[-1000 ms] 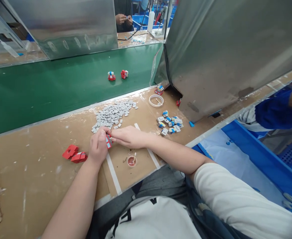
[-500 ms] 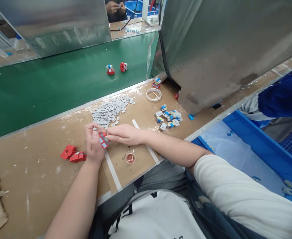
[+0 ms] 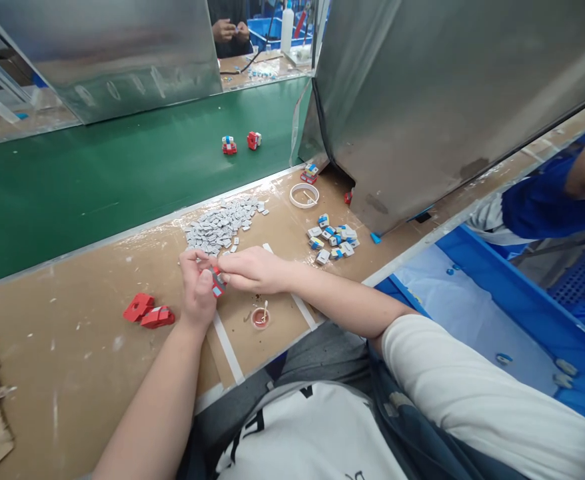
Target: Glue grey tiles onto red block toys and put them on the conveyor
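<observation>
I hold a small red block (image 3: 217, 281) between my two hands, just above the brown worktop (image 3: 87, 347). My left hand (image 3: 197, 293) is curled around it from the left, thumb and fingers closed on its side, and my right hand (image 3: 252, 270) comes in from the right, its fingertips pinching the block's upper edge. The block sits right where the two hands meet, mostly covered by them; a grey patch shows on its face.

Just beyond my hands lies a pile of small grey tiles (image 3: 222, 223), near the edge of the green belt (image 3: 97, 173). To the left of my left wrist two red blocks (image 3: 148, 312) lie on the worktop, touching each other. Below my right hand stands a small round dish (image 3: 261, 318) with a stick in it. Further right is a cluster of blue-and-white pieces (image 3: 333, 240), and behind it a white ring (image 3: 304, 195). Two assembled red pieces (image 3: 241, 143) sit on the belt, well apart from me.
</observation>
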Available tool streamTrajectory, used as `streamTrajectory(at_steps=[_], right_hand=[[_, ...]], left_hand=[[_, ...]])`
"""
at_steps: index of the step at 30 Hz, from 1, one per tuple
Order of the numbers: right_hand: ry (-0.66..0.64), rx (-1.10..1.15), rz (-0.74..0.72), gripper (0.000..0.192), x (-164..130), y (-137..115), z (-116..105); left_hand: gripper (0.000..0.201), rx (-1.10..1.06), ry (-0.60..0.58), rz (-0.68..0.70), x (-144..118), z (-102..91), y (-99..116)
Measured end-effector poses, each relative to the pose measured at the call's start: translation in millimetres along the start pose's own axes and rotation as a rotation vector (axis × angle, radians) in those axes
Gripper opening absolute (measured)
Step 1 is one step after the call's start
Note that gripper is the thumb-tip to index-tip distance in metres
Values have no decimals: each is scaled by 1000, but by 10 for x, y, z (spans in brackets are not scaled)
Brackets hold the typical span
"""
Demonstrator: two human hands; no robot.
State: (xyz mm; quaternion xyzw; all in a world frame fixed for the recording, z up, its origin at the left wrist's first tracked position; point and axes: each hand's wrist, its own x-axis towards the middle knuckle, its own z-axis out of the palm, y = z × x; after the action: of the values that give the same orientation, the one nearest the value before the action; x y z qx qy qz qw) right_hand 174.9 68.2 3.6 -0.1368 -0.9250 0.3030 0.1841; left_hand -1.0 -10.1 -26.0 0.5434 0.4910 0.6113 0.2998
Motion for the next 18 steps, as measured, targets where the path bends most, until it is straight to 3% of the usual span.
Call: streamTrajectory(at_steps=[6, 11, 18], right_hand=[[-28, -77, 8, 27, -2, -87, -24], [-3, -73, 18, 24, 18, -62, 62], [41, -274, 98, 20, 38, -72, 95]], left_hand=[[45, 76, -17, 65, 4, -56, -88], [33, 229, 19, 114, -18, -79, -138], [32, 174, 46, -48, 69, -31, -89]])
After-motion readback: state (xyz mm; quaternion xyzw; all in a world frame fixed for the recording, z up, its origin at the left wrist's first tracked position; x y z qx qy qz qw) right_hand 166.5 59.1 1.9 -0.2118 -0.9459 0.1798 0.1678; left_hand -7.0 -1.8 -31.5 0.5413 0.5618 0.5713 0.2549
